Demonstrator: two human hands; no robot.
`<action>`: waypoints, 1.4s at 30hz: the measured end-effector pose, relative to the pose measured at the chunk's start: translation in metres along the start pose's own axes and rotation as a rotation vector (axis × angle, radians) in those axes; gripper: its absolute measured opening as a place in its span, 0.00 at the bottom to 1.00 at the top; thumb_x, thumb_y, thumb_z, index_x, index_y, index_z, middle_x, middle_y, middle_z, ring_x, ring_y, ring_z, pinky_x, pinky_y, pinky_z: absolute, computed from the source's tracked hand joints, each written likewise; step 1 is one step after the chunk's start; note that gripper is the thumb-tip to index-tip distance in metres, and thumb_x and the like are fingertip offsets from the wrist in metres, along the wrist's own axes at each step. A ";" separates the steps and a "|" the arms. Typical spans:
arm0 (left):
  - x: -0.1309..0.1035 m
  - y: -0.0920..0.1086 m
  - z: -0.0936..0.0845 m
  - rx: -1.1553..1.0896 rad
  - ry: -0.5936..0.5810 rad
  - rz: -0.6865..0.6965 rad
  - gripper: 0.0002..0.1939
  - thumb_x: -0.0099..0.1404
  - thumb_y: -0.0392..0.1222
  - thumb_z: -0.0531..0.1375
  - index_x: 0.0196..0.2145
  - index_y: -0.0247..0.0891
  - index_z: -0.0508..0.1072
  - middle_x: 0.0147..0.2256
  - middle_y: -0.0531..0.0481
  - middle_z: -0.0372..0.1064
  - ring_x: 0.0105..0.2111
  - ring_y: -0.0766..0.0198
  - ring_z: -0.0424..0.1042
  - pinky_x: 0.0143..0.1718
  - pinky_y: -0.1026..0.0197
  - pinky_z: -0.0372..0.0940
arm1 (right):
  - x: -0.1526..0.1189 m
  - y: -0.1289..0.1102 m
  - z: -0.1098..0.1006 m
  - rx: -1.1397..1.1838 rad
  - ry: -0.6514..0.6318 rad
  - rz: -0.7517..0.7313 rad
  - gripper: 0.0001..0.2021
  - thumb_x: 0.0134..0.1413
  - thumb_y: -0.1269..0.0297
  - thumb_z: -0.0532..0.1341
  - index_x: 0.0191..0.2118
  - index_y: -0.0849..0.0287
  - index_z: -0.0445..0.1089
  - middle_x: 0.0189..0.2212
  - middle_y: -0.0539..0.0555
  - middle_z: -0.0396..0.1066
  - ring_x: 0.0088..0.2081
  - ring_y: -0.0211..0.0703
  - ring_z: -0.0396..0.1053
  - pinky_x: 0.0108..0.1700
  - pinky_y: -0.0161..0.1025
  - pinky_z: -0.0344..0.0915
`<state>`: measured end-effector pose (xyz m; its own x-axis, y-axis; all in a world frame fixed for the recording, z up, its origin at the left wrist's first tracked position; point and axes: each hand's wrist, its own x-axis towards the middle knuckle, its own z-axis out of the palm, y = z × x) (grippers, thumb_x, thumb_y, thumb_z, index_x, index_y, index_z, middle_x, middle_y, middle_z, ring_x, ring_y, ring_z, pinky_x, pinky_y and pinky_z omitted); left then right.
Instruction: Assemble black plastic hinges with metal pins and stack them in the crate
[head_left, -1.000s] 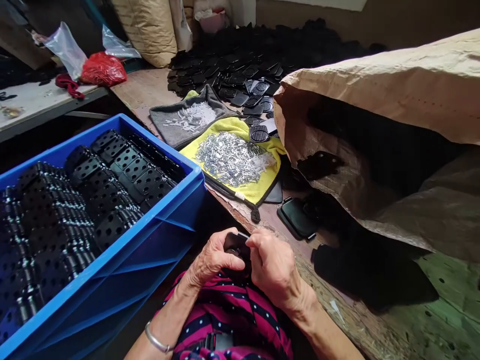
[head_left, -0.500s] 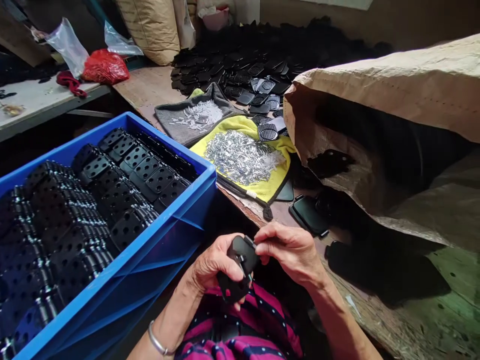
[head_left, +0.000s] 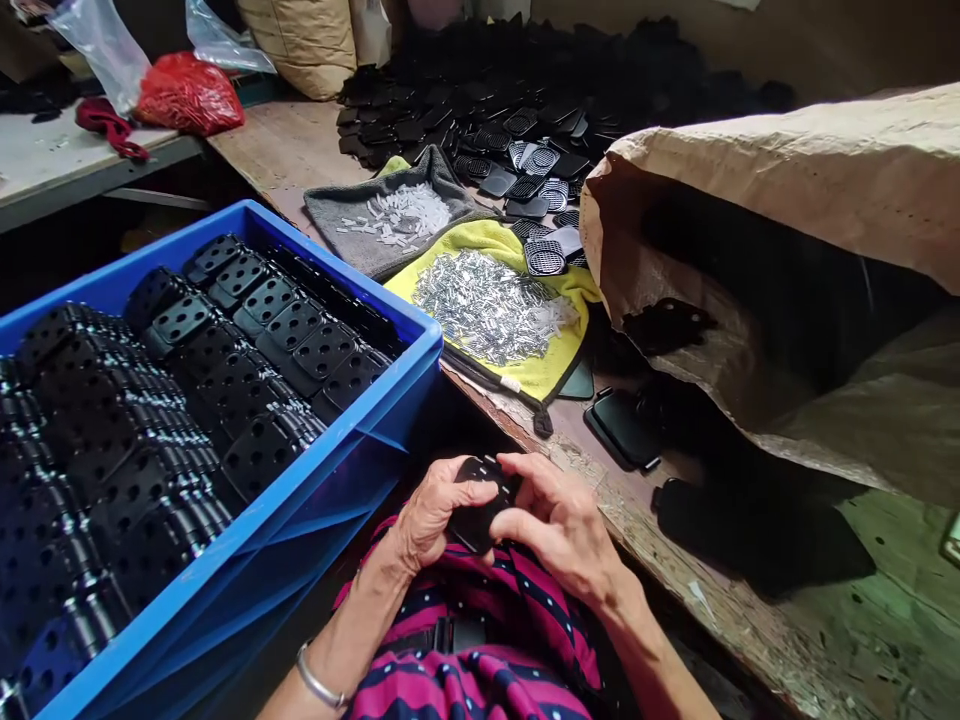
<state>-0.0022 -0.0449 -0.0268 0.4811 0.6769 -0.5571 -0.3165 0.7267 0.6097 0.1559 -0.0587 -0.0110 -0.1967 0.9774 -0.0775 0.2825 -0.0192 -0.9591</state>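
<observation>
Above the lap, a small black plastic part (head_left: 474, 520) is held between both hands. My left hand (head_left: 439, 510) wraps round its left side, thumb lying across the top. My right hand (head_left: 551, 515) grips the right side, with thumb and fingers on its edge. Small metal pins (head_left: 487, 305) lie heaped on a yellow cloth (head_left: 559, 370) beyond the hands. Short white pieces (head_left: 412, 212) rest on a grey cloth (head_left: 337, 215) behind it. Rows of black parts with round holes (head_left: 270, 310) fill a blue crate (head_left: 345, 420) at the left.
A large open paper sack (head_left: 787, 140) stands at the right, above the worn table edge (head_left: 600, 490). Black parts (head_left: 634, 425) lie beside it, and a big pile of black plates (head_left: 525, 100) covers the back. A red bag (head_left: 187, 95) sits at the back left.
The black part has been turned and now looks closed up flat. My right hand has moved from a fingertip pinch at its top edge down round its right side.
</observation>
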 end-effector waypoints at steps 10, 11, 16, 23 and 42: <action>0.008 0.005 0.013 0.043 0.035 0.005 0.18 0.56 0.50 0.59 0.36 0.31 0.70 0.20 0.48 0.68 0.14 0.59 0.69 0.13 0.61 0.64 | 0.004 0.003 0.016 0.127 0.199 0.268 0.16 0.45 0.62 0.63 0.42 0.59 0.66 0.31 0.52 0.70 0.30 0.41 0.67 0.31 0.37 0.66; 0.007 0.006 0.012 0.051 0.016 0.010 0.17 0.54 0.48 0.60 0.37 0.31 0.70 0.21 0.48 0.69 0.15 0.59 0.69 0.14 0.61 0.64 | 0.005 0.002 0.014 0.157 0.198 0.258 0.17 0.45 0.62 0.63 0.43 0.58 0.66 0.33 0.52 0.70 0.31 0.41 0.68 0.33 0.37 0.67; 0.002 0.011 0.012 0.094 -0.012 0.066 0.16 0.49 0.40 0.61 0.38 0.32 0.71 0.25 0.48 0.70 0.18 0.61 0.69 0.18 0.61 0.67 | 0.010 -0.004 0.010 0.117 0.183 0.145 0.11 0.47 0.65 0.61 0.39 0.56 0.67 0.31 0.50 0.68 0.31 0.39 0.66 0.33 0.35 0.65; -0.007 0.024 0.016 0.250 0.004 0.054 0.13 0.44 0.30 0.62 0.32 0.34 0.70 0.21 0.53 0.68 0.18 0.61 0.70 0.19 0.62 0.65 | 0.008 -0.012 0.014 0.035 0.266 0.079 0.06 0.47 0.62 0.61 0.31 0.57 0.65 0.21 0.46 0.64 0.21 0.35 0.60 0.22 0.33 0.58; 0.005 -0.001 0.011 0.271 0.165 0.259 0.08 0.49 0.40 0.63 0.24 0.33 0.69 0.21 0.55 0.62 0.23 0.70 0.60 0.24 0.67 0.57 | 0.026 -0.003 0.022 -0.164 0.274 -0.124 0.06 0.51 0.65 0.60 0.26 0.59 0.66 0.19 0.46 0.66 0.21 0.33 0.62 0.25 0.31 0.59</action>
<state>0.0093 -0.0436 -0.0238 0.2694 0.8591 -0.4352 -0.1728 0.4877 0.8557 0.1289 -0.0382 -0.0158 0.0138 0.9908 0.1344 0.4242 0.1159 -0.8981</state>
